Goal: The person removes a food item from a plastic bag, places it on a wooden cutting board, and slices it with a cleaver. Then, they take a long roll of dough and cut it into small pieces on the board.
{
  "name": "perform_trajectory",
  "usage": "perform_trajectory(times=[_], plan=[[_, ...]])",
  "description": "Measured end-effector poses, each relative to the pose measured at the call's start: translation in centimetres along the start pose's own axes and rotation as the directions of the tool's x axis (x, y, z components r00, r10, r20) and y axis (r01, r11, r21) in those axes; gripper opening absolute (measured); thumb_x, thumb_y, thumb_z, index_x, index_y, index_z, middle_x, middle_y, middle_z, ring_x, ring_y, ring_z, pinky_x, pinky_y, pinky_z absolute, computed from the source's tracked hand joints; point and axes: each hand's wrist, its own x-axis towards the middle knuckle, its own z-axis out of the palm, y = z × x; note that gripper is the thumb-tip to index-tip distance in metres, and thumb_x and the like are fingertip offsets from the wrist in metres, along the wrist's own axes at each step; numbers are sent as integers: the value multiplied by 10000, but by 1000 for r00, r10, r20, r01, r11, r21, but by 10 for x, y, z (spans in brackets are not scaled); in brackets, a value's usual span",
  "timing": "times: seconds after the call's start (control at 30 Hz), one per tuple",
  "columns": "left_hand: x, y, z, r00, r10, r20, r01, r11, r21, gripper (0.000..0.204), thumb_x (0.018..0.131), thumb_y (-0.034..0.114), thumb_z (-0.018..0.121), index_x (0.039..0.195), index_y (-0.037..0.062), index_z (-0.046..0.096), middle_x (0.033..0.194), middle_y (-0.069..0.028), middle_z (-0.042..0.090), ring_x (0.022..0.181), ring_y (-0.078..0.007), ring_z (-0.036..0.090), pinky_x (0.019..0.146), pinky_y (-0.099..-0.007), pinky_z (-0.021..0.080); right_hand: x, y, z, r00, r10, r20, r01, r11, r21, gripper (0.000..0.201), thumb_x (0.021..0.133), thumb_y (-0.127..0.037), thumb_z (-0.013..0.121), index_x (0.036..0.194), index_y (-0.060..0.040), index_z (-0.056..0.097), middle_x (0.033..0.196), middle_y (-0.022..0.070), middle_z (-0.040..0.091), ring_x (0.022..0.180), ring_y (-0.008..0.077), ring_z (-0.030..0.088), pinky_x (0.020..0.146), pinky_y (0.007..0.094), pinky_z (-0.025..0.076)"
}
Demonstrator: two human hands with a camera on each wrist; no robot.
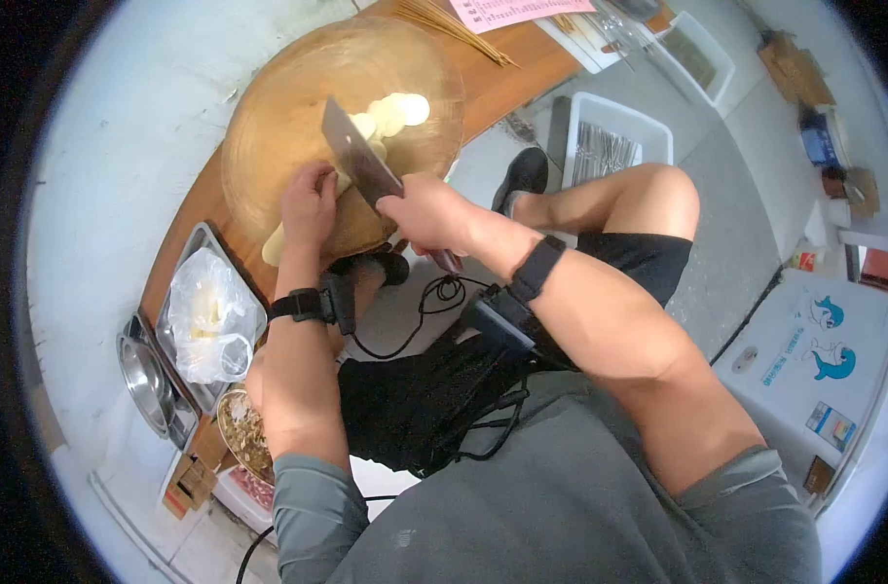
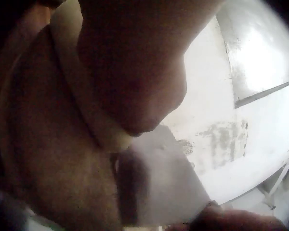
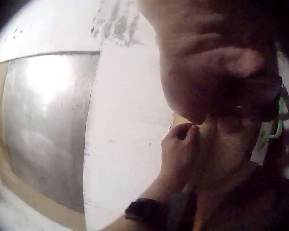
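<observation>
A pale, long vegetable lies across the round wooden board, partly hidden under my left hand. Curled fingers of that hand grip it close beside the blade. My right hand holds the handle of a cleaver, its wide blade at the vegetable's cut end. Round pale slices lie overlapping beyond the blade. In the left wrist view the vegetable runs under my left hand to the blade. The right wrist view shows my right hand above my left hand.
Thin wooden sticks and a pink printed sheet lie at the table's far side. A plastic bag sits on a metal tray at left, near metal bowls. A white basin of skewers stands on the floor.
</observation>
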Motion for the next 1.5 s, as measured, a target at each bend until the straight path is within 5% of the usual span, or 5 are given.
perform_trajectory(times=[0.33, 0.6, 0.93, 1.23, 1.5], plan=[[0, -4, -2, 997, -68, 48, 70, 997, -43, 160, 906, 126, 596, 1013, 21, 652, 1022, -166, 667, 963, -340, 637, 858, -397, 495, -23, -9, -11, 979, 144, 144, -201, 575, 793, 253, 946, -277, 546, 952, -25, 555, 601, 3, 482, 398, 129, 459, 336, 287, 372], [1, -5, -1, 993, -94, 72, 105, 981, -160, 234, 915, 118, 585, 1126, 41, 646, 1131, -173, 658, 1071, -332, 621, 934, -393, 480, -35, -10, 2, 967, -146, -208, 106, 975, -194, 377, 924, -310, 541, 874, 56, 614, 769, 250, 660, 748, 344, 689, 652, 440, 528], [21, 14, -11, 969, -101, 226, 109, 994, -21, 399, 849, 152, 671, 1225, 46, 591, 1179, -188, 636, 1106, -353, 600, 955, -409, 475, -45, 7, -17, 952, 7, -306, -22, 999, -47, 462, 924, -350, 524, 1062, 86, 589, 1012, 339, 631, 1029, 463, 602, 906, 489, 475], [62, 33, 21, 987, 129, 100, -145, 974, 175, 541, 759, 294, 778, 1201, 45, 590, 1118, -177, 635, 1029, -343, 617, 889, -426, 500, -35, 56, -60, 922, 171, -347, -54, 946, 321, 404, 930, -327, 578, 930, 77, 578, 608, 111, 593, 450, 186, 598, 455, 348, 481], [107, 73, 54, 943, 80, 322, -165, 955, 246, 482, 715, 343, 800, 1047, 36, 632, 1036, -170, 660, 981, -344, 628, 857, -438, 505, -39, 80, -70, 945, 197, -263, -45, 871, 490, 322, 941, -298, 575, 864, 14, 549, 590, 54, 558, 427, 154, 535, 416, 330, 439]])
